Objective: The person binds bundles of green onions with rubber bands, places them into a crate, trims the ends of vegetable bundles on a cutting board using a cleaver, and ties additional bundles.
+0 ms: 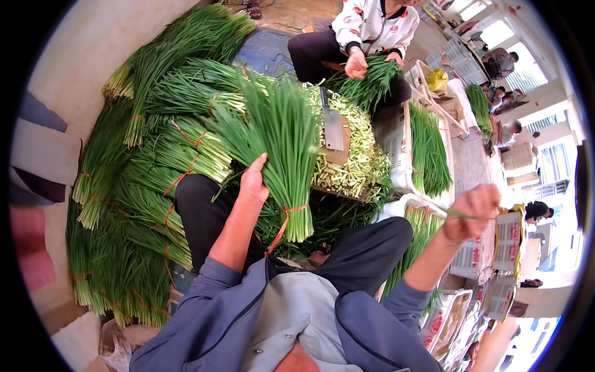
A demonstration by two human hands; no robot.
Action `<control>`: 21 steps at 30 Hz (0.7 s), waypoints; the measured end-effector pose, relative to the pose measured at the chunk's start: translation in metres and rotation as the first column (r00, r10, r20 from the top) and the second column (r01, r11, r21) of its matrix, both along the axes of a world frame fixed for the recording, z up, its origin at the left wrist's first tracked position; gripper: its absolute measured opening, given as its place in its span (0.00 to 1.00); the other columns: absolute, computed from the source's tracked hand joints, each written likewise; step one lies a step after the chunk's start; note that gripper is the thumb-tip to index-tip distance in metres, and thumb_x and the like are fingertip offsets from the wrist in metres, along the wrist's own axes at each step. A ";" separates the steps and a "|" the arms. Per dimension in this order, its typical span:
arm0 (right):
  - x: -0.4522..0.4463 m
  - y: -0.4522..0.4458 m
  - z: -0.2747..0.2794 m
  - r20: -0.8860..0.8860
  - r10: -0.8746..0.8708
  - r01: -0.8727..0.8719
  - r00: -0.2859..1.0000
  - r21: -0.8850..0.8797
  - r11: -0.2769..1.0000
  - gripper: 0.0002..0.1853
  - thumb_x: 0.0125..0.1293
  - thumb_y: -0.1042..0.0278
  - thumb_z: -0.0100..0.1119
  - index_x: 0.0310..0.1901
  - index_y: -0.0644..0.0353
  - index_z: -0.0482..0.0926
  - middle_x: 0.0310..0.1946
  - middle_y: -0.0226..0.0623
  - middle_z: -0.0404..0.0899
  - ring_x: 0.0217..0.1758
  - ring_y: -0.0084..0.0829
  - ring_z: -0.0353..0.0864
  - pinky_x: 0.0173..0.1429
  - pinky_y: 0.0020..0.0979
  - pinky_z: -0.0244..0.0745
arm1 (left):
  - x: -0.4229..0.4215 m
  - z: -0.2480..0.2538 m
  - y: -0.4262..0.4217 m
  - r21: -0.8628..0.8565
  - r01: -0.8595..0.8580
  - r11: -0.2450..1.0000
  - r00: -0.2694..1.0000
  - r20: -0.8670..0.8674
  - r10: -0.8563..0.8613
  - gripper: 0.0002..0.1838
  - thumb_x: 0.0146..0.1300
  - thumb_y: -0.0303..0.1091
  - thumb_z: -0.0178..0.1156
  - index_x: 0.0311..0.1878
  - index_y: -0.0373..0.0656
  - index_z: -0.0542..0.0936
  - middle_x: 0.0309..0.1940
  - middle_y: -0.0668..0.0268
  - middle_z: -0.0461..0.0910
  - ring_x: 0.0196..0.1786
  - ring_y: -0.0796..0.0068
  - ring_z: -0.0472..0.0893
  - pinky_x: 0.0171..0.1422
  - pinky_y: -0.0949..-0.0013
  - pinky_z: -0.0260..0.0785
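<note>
My left hand (254,178) is wrapped round the side of a large bunch of long green stalks (282,149), held upright in front of me. A red tie (291,209) circles the bunch near its pale cut ends, and its loose tail hangs down. Out to the right, my right hand (472,211) is raised with its fingers closed on a thin green blade (457,213). Behind the bunch, a cleaver (333,130) lies on a board covered with short pale stalk pieces (356,167).
Tied bunches (180,149) are piled on the left. White crates (400,139) with green stalks stand on the right. Across from me a seated co-worker (378,31) holds green stalks (372,80). Other people are farther back at the right.
</note>
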State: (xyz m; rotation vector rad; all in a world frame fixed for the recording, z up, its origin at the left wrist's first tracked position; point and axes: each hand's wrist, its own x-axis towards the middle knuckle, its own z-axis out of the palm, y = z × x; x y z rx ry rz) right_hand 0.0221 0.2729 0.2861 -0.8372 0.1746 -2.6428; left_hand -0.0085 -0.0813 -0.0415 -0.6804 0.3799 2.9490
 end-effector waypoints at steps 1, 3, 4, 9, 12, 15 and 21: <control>0.008 0.017 -0.041 0.166 0.173 -0.178 0.971 0.020 0.984 0.05 0.75 0.75 0.49 0.40 0.60 0.76 0.25 0.30 0.70 0.20 0.22 0.67 0.19 0.24 0.72 | 0.000 0.009 -0.002 -0.002 -0.019 1.000 1.000 -0.020 0.019 0.18 0.73 0.37 0.62 0.60 0.36 0.79 0.54 0.56 0.85 0.54 0.58 0.86 0.63 0.50 0.80; 0.014 0.013 -0.112 0.308 -0.146 -0.163 0.940 0.783 0.600 0.06 0.71 0.75 0.57 0.46 0.57 0.80 0.28 0.30 0.77 0.17 0.19 0.68 0.20 0.24 0.69 | -0.005 0.007 -0.010 0.086 0.011 0.996 0.998 -0.066 -0.005 0.19 0.75 0.39 0.60 0.61 0.36 0.78 0.56 0.55 0.84 0.56 0.56 0.85 0.65 0.49 0.78; 0.014 -0.003 -0.137 0.245 -0.194 -0.260 0.950 0.964 -0.052 0.13 0.68 0.74 0.61 0.53 0.59 0.81 0.32 0.34 0.83 0.18 0.19 0.71 0.21 0.27 0.71 | -0.005 0.010 -0.012 0.111 0.019 0.994 0.997 -0.075 -0.011 0.19 0.75 0.39 0.58 0.62 0.36 0.78 0.57 0.54 0.84 0.57 0.55 0.84 0.66 0.48 0.78; 0.000 -0.065 -0.190 -0.048 -0.357 -0.043 0.933 0.969 -0.243 0.36 0.68 0.65 0.66 0.73 0.72 0.64 0.52 0.51 0.84 0.39 0.34 0.87 0.47 0.36 0.83 | 0.006 0.022 -0.003 0.153 0.072 0.986 0.987 -0.150 -0.049 0.21 0.79 0.42 0.51 0.63 0.36 0.77 0.57 0.52 0.83 0.58 0.54 0.84 0.67 0.47 0.78; -0.033 -0.130 -0.216 -0.095 -0.317 0.108 0.944 0.994 0.026 0.29 0.73 0.62 0.62 0.69 0.70 0.69 0.53 0.47 0.84 0.49 0.34 0.86 0.58 0.38 0.82 | 0.001 0.024 0.020 0.148 0.158 0.976 0.970 -0.211 -0.125 0.24 0.79 0.49 0.52 0.64 0.39 0.78 0.57 0.56 0.84 0.56 0.59 0.86 0.61 0.52 0.82; -0.040 -0.146 -0.231 -0.189 -0.358 0.242 0.915 0.964 0.108 0.26 0.72 0.61 0.66 0.64 0.68 0.74 0.51 0.43 0.86 0.51 0.33 0.85 0.60 0.36 0.80 | 0.013 0.036 0.033 -0.133 -0.036 0.990 0.964 -0.267 -0.001 0.35 0.79 0.61 0.47 0.73 0.40 0.69 0.67 0.58 0.78 0.65 0.59 0.79 0.71 0.54 0.73; -0.037 -0.143 -0.264 -0.369 -0.340 0.357 0.865 0.929 -0.102 0.24 0.65 0.65 0.74 0.58 0.68 0.78 0.50 0.40 0.86 0.48 0.29 0.86 0.53 0.32 0.81 | 0.023 0.041 0.048 -0.656 -0.025 0.754 0.991 -0.118 -0.070 0.20 0.69 0.32 0.63 0.61 0.35 0.75 0.53 0.58 0.82 0.54 0.63 0.84 0.60 0.60 0.78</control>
